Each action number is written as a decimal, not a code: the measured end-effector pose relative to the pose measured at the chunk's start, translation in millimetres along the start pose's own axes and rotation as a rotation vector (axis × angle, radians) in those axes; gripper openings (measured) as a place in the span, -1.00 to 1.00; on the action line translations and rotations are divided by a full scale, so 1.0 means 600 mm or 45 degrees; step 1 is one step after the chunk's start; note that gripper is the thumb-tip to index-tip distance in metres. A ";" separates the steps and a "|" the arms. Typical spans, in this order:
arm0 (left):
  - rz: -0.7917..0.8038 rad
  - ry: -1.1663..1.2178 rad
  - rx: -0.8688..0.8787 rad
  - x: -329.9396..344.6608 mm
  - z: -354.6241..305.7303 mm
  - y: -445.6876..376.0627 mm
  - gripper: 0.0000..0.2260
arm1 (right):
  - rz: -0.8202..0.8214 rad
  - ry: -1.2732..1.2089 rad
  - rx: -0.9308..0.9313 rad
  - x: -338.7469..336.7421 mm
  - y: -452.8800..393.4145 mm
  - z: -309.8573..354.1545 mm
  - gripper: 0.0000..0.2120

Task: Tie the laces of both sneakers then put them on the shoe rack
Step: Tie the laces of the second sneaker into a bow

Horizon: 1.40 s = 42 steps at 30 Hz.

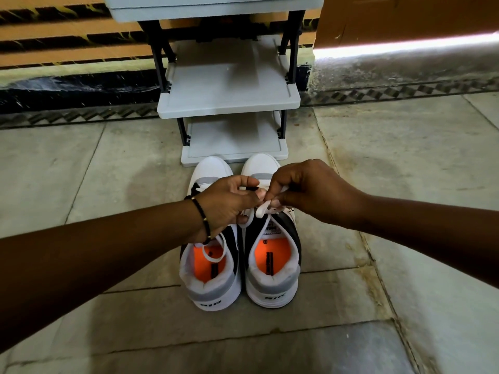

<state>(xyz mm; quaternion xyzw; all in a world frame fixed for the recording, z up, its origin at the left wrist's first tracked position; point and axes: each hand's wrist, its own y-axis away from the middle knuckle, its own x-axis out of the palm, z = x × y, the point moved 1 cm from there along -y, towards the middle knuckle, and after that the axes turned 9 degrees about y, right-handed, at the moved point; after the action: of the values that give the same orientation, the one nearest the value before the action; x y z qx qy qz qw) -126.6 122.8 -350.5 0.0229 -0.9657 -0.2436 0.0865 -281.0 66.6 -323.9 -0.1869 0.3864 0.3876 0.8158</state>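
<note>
Two white, grey and black sneakers with orange insoles stand side by side on the floor, heels toward me: the left sneaker (pixel 210 276) and the right sneaker (pixel 272 276). My left hand (pixel 229 203) and my right hand (pixel 310 190) meet above the right sneaker's tongue, each pinching a white lace (pixel 263 210) of that shoe. A loose lace loop (pixel 213 252) of the left sneaker lies across its opening. The grey shoe rack (pixel 229 103) stands just beyond the toes, its shelves bare.
The floor is grey stone tile (pixel 405 163). Behind the rack runs a wall with orange and black stripes (pixel 67 41). A bright strip of light (pixel 405 47) shows under a brown door at the upper right.
</note>
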 end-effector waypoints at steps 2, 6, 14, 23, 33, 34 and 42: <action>-0.004 0.050 0.024 0.000 0.000 0.001 -0.85 | 0.036 -0.006 0.011 0.001 -0.001 -0.001 -0.89; 0.007 0.091 0.031 -0.003 0.003 0.002 -0.77 | 0.083 0.008 -0.015 -0.004 -0.004 -0.002 -0.90; -0.002 -0.071 0.213 -0.006 0.010 0.005 -0.70 | 0.123 0.008 0.045 0.002 -0.010 -0.002 -0.94; -0.012 -0.848 0.582 0.002 0.011 0.008 -0.91 | 0.003 0.313 -0.050 0.022 -0.008 0.012 -0.61; 0.224 -0.830 0.326 -0.004 -0.004 -0.009 -0.76 | -0.097 0.496 -0.164 0.024 -0.004 0.017 -0.83; 0.219 -0.795 0.308 -0.006 -0.004 -0.010 -0.77 | -0.116 0.483 -0.152 0.022 -0.005 0.018 -0.85; 0.006 -1.183 0.561 -0.007 -0.038 -0.002 -0.91 | -0.187 0.500 -0.104 -0.005 -0.002 0.010 -0.92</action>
<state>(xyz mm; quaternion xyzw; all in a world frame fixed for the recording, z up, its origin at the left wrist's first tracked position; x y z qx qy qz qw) -118.2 111.3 -332.0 -0.0723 -0.9307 -0.0187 -0.3581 -278.3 67.9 -318.1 -0.3193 0.5074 0.2987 0.7426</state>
